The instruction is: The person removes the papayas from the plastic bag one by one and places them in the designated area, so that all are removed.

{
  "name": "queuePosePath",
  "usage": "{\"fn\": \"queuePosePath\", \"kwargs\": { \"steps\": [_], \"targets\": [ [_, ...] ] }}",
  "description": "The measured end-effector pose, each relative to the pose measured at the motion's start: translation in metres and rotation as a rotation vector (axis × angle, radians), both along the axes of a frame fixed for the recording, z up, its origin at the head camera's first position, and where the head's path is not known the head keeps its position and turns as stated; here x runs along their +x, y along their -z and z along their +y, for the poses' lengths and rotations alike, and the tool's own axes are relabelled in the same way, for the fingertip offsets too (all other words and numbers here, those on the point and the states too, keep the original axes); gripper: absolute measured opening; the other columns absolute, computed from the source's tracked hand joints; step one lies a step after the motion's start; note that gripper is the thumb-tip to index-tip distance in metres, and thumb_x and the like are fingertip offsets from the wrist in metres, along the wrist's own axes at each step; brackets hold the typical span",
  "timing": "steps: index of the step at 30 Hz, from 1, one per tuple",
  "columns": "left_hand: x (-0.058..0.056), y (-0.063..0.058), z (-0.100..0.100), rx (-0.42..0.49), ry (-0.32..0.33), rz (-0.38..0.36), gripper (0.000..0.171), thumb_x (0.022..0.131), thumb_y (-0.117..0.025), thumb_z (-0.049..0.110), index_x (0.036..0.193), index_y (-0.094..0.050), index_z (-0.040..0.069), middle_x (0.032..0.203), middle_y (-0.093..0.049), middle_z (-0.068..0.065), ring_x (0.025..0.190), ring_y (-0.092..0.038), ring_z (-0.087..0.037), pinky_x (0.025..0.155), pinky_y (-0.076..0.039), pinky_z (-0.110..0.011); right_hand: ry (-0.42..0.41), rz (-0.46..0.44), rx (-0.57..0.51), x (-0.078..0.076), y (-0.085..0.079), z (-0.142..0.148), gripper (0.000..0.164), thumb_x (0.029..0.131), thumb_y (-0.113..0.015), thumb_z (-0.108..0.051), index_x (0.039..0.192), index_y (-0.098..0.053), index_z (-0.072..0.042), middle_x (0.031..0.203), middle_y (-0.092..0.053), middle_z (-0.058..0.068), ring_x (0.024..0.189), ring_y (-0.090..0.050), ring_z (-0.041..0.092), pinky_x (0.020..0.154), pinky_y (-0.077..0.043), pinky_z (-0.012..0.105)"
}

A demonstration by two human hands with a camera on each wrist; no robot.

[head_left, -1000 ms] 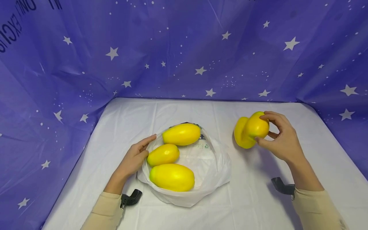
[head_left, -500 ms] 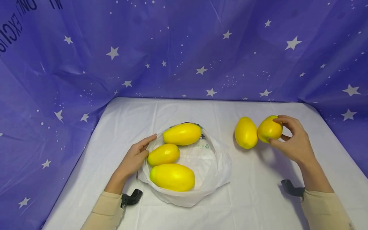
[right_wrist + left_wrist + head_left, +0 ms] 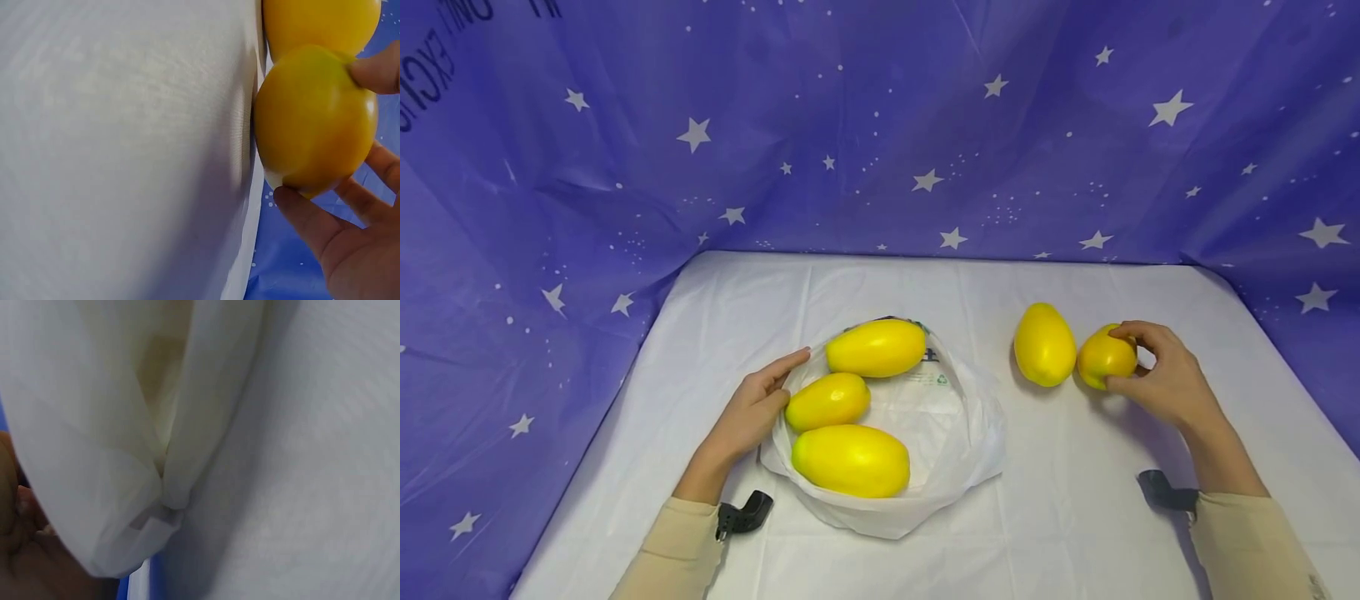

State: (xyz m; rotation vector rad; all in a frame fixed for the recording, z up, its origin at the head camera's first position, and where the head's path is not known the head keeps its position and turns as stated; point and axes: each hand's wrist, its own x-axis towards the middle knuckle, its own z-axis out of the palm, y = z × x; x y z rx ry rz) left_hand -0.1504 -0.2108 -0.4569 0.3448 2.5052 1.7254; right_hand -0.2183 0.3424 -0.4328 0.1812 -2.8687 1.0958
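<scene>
My right hand (image 3: 1163, 372) grips a smooth yellow papaya (image 3: 1107, 358) with a greenish end, low over the table at the right. Thumb and fingertips sit on opposite sides of this papaya (image 3: 315, 122) in the right wrist view. Just left of it lies another yellow papaya (image 3: 1045, 345). My left hand (image 3: 752, 410) holds the left rim of a white plastic bag (image 3: 891, 518), fingers along its outside and thumb at the edge. Inside the bag lie an upper papaya (image 3: 877, 348), a smaller middle one and a lower papaya (image 3: 852, 461). The bag (image 3: 94, 469) partly hides the left hand in the left wrist view.
A white cloth covers the table (image 3: 1045, 533). Behind it and at both sides hangs a purple sheet (image 3: 850, 108) with white stars. Black wrist mounts (image 3: 745, 515) are strapped at both sleeves.
My right hand has moved right and toward me with its papaya, then lower to the table, uncovering the papaya beside it. The left hand and the bag have stayed in place.
</scene>
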Motion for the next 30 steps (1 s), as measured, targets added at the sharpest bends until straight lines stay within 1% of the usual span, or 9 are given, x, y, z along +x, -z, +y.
{"fn": "queuePosePath", "kwargs": {
  "steps": [3,4,9,12,16,21,25,28,30],
  "targets": [
    [0.000,0.000,0.000,-0.002,-0.003,-0.004,0.057,0.093,-0.039,-0.007,0.147,-0.043,0.009,0.151,-0.040,-0.004,0.136,-0.038,-0.019,0.109,-0.032,-0.037,-0.022,-0.013,0.004,-0.001,0.000,0.000,0.070,0.071,-0.084,-0.009,0.132,-0.051,-0.005,0.144,-0.037,0.018,0.126,-0.038,0.037,0.096,-0.042,0.055],
    [-0.001,0.001,0.000,-0.004,-0.003,-0.004,0.057,0.093,-0.039,-0.007,0.147,-0.043,0.009,0.151,-0.039,-0.003,0.136,-0.038,-0.019,0.109,-0.032,-0.037,-0.032,-0.017,0.002,-0.002,0.000,0.000,0.070,0.071,-0.084,-0.009,0.132,-0.050,-0.004,0.145,-0.037,0.019,0.127,-0.037,0.038,0.095,-0.040,0.060],
    [0.000,0.001,0.000,0.007,-0.004,-0.012,0.057,0.093,-0.039,-0.007,0.147,-0.043,0.009,0.151,-0.040,-0.003,0.135,-0.038,-0.019,0.108,-0.033,-0.037,-0.081,-0.037,-0.016,-0.002,-0.001,-0.001,0.068,0.073,-0.081,-0.005,0.133,-0.049,-0.002,0.149,-0.033,0.019,0.133,-0.032,0.042,0.101,-0.034,0.058],
    [0.000,0.001,0.001,0.013,-0.001,-0.015,0.057,0.093,-0.039,-0.007,0.148,-0.043,0.009,0.151,-0.040,-0.004,0.134,-0.039,-0.020,0.107,-0.034,-0.037,-0.092,-0.046,-0.022,-0.001,-0.003,-0.003,0.062,0.077,-0.079,-0.009,0.132,-0.049,-0.003,0.152,-0.032,0.017,0.135,-0.030,0.043,0.105,-0.030,0.059],
    [0.000,0.001,0.001,0.016,0.004,-0.013,0.057,0.093,-0.039,-0.007,0.147,-0.043,0.009,0.150,-0.041,-0.004,0.133,-0.041,-0.021,0.106,-0.035,-0.038,-0.077,-0.049,-0.005,0.001,-0.004,-0.004,0.058,0.082,-0.077,-0.020,0.132,-0.051,-0.005,0.154,-0.031,0.016,0.137,-0.028,0.044,0.107,-0.027,0.061],
    [0.000,0.001,0.001,0.012,0.003,-0.013,0.057,0.093,-0.039,-0.007,0.147,-0.043,0.009,0.150,-0.041,-0.005,0.133,-0.041,-0.021,0.107,-0.035,-0.038,-0.025,-0.017,0.018,0.004,-0.009,-0.007,0.063,0.087,-0.073,-0.031,0.139,-0.047,-0.008,0.154,-0.030,0.019,0.139,-0.024,0.046,0.108,-0.023,0.064],
    [-0.001,0.001,0.001,0.020,0.009,-0.011,0.057,0.093,-0.039,-0.007,0.148,-0.042,0.008,0.151,-0.041,-0.006,0.134,-0.040,-0.021,0.107,-0.034,-0.039,0.048,0.046,-0.008,0.009,-0.019,-0.014,0.063,0.091,-0.067,-0.034,0.146,-0.044,-0.014,0.154,-0.032,0.015,0.137,-0.029,0.045,0.109,-0.025,0.060],
    [-0.001,0.001,0.001,0.020,0.006,-0.011,0.057,0.093,-0.039,-0.008,0.148,-0.043,0.008,0.150,-0.041,-0.006,0.134,-0.040,-0.021,0.107,-0.035,-0.038,0.070,0.123,-0.035,0.011,-0.027,-0.023,0.061,0.091,-0.067,-0.031,0.147,-0.045,-0.021,0.154,-0.035,0.006,0.137,-0.034,0.036,0.113,-0.028,0.045],
    [-0.001,0.001,0.001,0.014,0.001,-0.013,0.057,0.093,-0.039,-0.007,0.147,-0.043,0.009,0.151,-0.041,-0.004,0.134,-0.040,-0.020,0.107,-0.034,-0.037,0.065,0.184,-0.048,0.011,-0.033,-0.031,0.062,0.089,-0.071,-0.026,0.146,-0.048,-0.024,0.152,-0.038,-0.001,0.137,-0.037,0.024,0.112,-0.030,0.032]
  ]
}}
